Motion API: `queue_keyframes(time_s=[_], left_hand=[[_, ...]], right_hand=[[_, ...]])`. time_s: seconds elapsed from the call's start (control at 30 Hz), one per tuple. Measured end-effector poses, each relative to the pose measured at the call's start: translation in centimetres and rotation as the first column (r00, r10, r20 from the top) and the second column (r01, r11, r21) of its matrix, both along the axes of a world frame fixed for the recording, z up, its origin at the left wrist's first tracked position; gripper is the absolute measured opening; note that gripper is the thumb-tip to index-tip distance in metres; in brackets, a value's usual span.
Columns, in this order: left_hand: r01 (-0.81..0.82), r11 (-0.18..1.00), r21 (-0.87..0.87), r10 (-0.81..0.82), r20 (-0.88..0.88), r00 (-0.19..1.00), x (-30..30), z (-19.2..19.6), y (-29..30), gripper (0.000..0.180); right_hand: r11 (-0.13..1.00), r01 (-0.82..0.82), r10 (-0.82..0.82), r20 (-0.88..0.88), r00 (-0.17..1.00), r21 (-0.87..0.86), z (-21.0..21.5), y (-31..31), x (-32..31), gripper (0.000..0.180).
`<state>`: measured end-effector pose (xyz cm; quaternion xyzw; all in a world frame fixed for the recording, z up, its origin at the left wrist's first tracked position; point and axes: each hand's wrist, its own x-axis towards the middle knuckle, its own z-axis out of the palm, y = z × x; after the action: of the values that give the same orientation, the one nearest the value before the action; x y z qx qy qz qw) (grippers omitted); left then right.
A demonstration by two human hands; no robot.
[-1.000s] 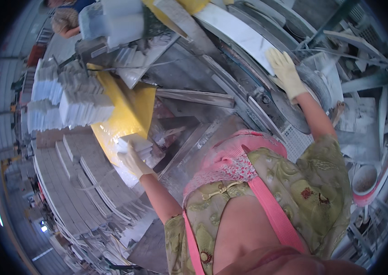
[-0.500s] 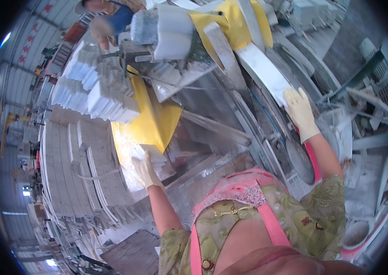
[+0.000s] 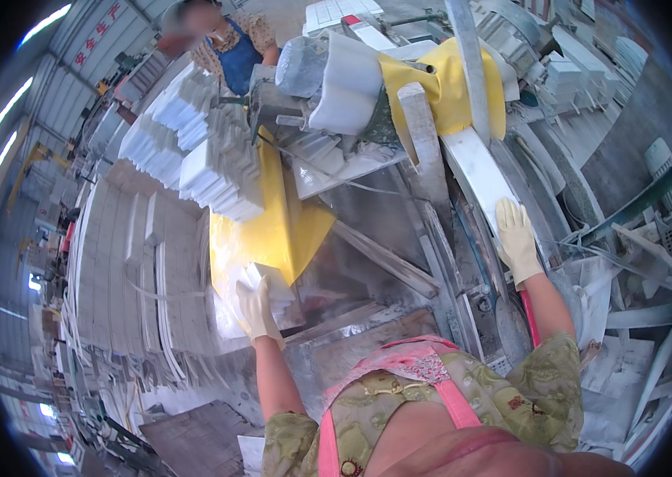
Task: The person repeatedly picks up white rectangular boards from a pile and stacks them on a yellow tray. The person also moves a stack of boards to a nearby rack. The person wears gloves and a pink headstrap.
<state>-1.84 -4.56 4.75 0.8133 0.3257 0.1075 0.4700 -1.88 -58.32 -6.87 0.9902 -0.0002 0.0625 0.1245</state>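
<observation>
White slab (image 3: pixel 477 165) touches fingers (image 3: pixel 509 216) of the right hand (image 3: pixel 519 245).

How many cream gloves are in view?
2: one on the left hand, touching small white slabs; one on the right hand, on the long white slab. Hands of the blue-aproned co-worker are hidden, so there may be more.

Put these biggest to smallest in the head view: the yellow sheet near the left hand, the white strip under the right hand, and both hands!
1. Yellow sheet
2. White strip
3. Left hand, right hand: too alike to rank
</observation>
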Motion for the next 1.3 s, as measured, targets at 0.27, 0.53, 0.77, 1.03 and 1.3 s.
queue_keyframes(time_s=[0.27,0.53,0.77,1.03,1.3], left_hand=[[-0.017,0.98,0.199,0.017,0.001,1.0,1.6,-4.5,3.7,0.091],[-0.02,0.972,0.236,0.03,-0.039,0.999,1.8,-4.9,3.3,0.091],[0.0,0.975,0.224,0.015,-0.067,0.998,1.9,-5.0,3.3,0.09],[0.028,0.997,-0.078,-0.031,-0.033,0.999,1.2,-2.9,4.0,0.102],[0.102,0.993,0.064,-0.094,-0.11,0.989,1.4,-3.1,4.2,0.128]], right_hand=[[0.965,-0.009,0.037,-0.103,0.994,0.262,4.8,-1.0,1.9,0.054],[0.09,0.176,0.0,-0.176,0.984,0.98,8.0,11.3,5.4,0.05],[-0.317,0.222,0.291,-0.129,0.948,0.922,4.7,36.5,5.9,0.052],[-0.286,-0.147,0.407,0.259,0.876,0.947,1.4,47.3,5.2,0.038],[-0.3,0.243,0.769,0.084,0.634,0.922,-0.6,43.7,7.9,0.054]])
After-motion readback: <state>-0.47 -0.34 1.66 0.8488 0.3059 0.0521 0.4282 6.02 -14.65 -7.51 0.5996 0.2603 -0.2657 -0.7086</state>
